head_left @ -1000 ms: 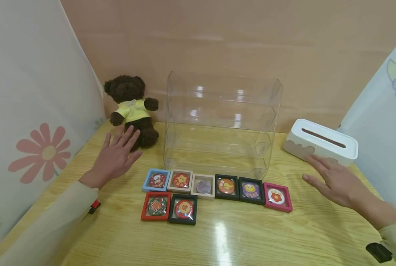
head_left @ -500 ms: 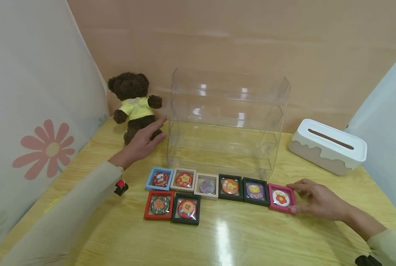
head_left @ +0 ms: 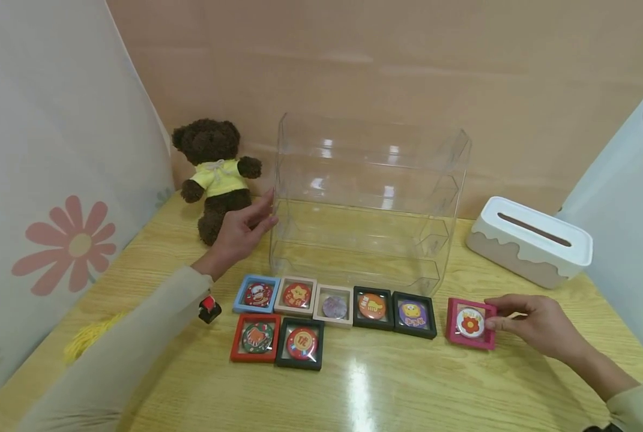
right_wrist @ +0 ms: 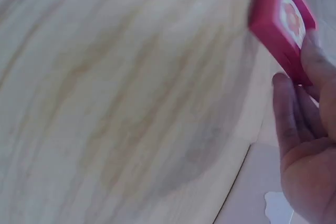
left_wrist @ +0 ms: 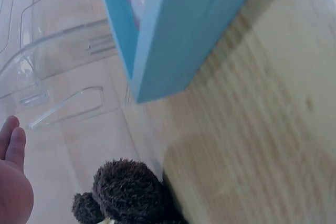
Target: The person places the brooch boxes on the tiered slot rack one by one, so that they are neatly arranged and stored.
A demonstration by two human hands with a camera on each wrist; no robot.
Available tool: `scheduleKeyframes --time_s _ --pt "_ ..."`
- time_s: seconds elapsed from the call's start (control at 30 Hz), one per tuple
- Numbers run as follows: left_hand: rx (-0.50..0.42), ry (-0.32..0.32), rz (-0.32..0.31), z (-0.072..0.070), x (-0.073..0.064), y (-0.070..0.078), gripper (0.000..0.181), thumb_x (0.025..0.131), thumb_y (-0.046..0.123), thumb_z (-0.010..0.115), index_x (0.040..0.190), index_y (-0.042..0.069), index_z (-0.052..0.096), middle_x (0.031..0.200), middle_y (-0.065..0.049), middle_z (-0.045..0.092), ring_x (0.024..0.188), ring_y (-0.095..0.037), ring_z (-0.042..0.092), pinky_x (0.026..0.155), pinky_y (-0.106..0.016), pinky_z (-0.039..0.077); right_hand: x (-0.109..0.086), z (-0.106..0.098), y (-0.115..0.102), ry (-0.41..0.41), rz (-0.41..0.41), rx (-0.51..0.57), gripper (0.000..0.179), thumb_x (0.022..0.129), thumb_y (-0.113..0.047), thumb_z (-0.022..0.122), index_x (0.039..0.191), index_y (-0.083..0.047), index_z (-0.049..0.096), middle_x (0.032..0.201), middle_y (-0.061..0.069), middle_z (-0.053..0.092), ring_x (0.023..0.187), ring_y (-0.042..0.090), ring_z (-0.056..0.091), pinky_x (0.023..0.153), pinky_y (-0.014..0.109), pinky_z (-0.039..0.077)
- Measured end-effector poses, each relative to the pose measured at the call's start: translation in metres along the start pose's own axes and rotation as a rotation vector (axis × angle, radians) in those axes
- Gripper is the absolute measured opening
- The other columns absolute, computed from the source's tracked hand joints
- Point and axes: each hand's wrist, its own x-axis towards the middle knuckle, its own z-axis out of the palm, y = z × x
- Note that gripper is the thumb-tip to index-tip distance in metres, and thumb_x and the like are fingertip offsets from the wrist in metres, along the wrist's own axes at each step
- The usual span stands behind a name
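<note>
My right hand (head_left: 540, 327) pinches a pink square display frame (head_left: 471, 324) by its right side, thumb on the front. Inside it is a round white badge with a red flower. The right wrist view shows the frame (right_wrist: 281, 22) tilted in the fingers, close over the table. My left hand (head_left: 238, 235) has its fingertips right at the left side of a clear acrylic tiered rack (head_left: 370, 162). In the left wrist view its fingers (left_wrist: 16, 148) are straight beside the rack's edge. Several framed badges, including a blue frame (head_left: 256, 294) and a black frame (head_left: 415, 315), lie before the rack.
A brown teddy bear (head_left: 218, 177) in a yellow top sits left of the rack. At the right stands a white-topped tissue box (head_left: 529, 243). Yellow tassel-like strands (head_left: 91, 337) lie by the left sleeve. Curtains hang on both sides of the wooden table (head_left: 407, 390).
The right hand came down from near the tissue box, took hold of the pink frame and drew it right, away from the row. The left hand moved right, from before the bear to the rack's side.
</note>
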Motion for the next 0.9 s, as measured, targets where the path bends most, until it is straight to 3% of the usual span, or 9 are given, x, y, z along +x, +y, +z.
scheduleKeyframes --time_s 0.17,0.4,0.67,0.9 --pt "-0.044 0.032 0.035 0.0 -0.001 0.021 0.041 0.088 -0.012 0.06 0.127 -0.014 0.05 0.126 -0.025 0.051 0.105 -0.035 0.059 0.08 -0.029 0.052 0.001 -0.015 -0.005 -0.009 0.073 0.091 0.013 0.083 0.004 0.07 0.096 0.007 0.071 0.083 -0.002 0.071 0.066 0.014 0.067 0.056 0.025 0.054" --pt "-0.028 0.101 0.123 0.002 -0.001 0.024 0.031 0.084 -0.013 0.064 0.115 -0.015 0.059 0.108 -0.027 0.061 0.079 -0.033 0.068 0.064 -0.018 0.052 0.028 -0.045 -0.03 0.047 0.131 0.18 0.004 0.086 0.005 0.066 0.091 0.005 0.067 0.078 0.006 0.07 0.064 0.018 0.068 0.059 0.026 0.055" --pt "-0.031 0.11 0.085 0.002 -0.003 0.027 0.025 0.084 -0.013 0.064 0.108 -0.016 0.062 0.103 -0.027 0.062 0.08 -0.035 0.067 0.066 -0.02 0.053 0.078 -0.057 -0.066 0.123 -0.008 0.37 0.007 0.082 0.017 0.063 0.086 0.012 0.064 0.087 0.005 0.071 0.065 0.019 0.069 0.064 0.024 0.055" --pt "-0.037 0.134 0.065 0.005 -0.002 0.025 0.023 0.084 -0.012 0.065 0.106 -0.015 0.064 0.099 -0.026 0.064 0.076 -0.034 0.068 0.061 -0.017 0.052 0.126 -0.046 -0.102 0.182 0.049 0.27 0.002 0.089 0.0 0.065 0.089 0.002 0.065 0.084 -0.006 0.07 0.069 0.012 0.069 0.059 0.018 0.052"
